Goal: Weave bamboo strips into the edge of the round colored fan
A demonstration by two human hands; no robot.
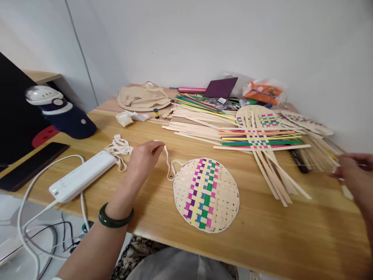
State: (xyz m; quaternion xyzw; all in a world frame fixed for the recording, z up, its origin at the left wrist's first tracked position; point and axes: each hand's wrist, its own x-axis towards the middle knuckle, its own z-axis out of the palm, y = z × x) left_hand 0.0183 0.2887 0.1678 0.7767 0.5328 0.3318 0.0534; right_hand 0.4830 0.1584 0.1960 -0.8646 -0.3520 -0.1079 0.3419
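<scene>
A round woven mat (206, 193) of pale strips with a coloured centre band lies on the wooden table (262, 233) in front of me. A cream ribbon (168, 163) runs from its left edge up to my left hand (143, 157), which pinches the ribbon's end. My left wrist wears a dark green bangle (115, 218). At the frame's right edge, my right hand (354, 175) is blurred, its fingers pinched together on something thin I cannot make out, next to a bundle of thin sticks (317, 153).
An unfinished weave of coloured strips (259, 136) and a pile of loose strips (198, 116) lie behind the mat. A white power strip (83, 175) with cable and coiled ribbon (119, 147) sit left. A beige hat (143, 97), purple card (220, 87) and orange packet (262, 92) stand by the wall.
</scene>
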